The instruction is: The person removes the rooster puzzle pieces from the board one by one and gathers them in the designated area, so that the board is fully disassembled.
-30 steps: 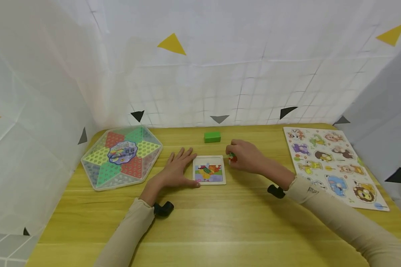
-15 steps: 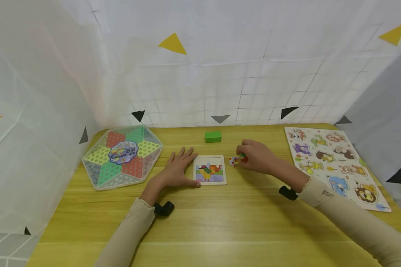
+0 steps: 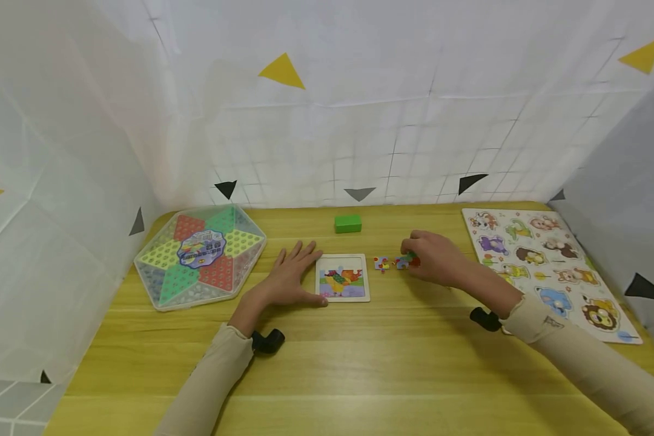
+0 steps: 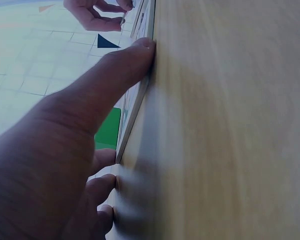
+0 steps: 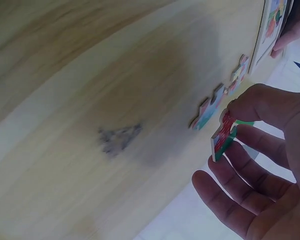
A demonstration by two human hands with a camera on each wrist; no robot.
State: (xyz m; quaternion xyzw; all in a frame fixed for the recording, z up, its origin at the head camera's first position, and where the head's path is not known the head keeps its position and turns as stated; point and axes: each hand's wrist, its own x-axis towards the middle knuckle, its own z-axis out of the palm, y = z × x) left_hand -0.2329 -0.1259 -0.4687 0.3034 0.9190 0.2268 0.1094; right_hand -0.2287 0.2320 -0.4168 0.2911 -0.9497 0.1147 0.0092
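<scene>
A small square puzzle tray (image 3: pixel 342 297), partly filled with jigsaw pieces showing a bird, lies in the middle of the table. My left hand (image 3: pixel 289 281) rests at its left side with fingers spread; in the left wrist view the thumb (image 4: pixel 127 62) touches the tray's edge. To the right of the tray, one jigsaw piece (image 3: pixel 381 263) lies flat on the table, with a second piece (image 3: pixel 402 262) just beyond it. My right hand (image 3: pixel 436 257) pinches a red and green jigsaw piece (image 5: pixel 224 135) between thumb and fingers, above the table beside the second piece.
Behind the tray stands a green block (image 3: pixel 348 224). A hexagonal Chinese checkers box (image 3: pixel 234 245) is at the left, and an animal peg puzzle board (image 3: pixel 567 245) at the right, partly behind my right arm. A white sheet (image 3: pixel 327 145) rises along the back edge.
My right hand has moved rightward, away from the tray. Two jigsaw pieces now lie uncovered where it was, first one, then the other. The left hand has stayed in place.
</scene>
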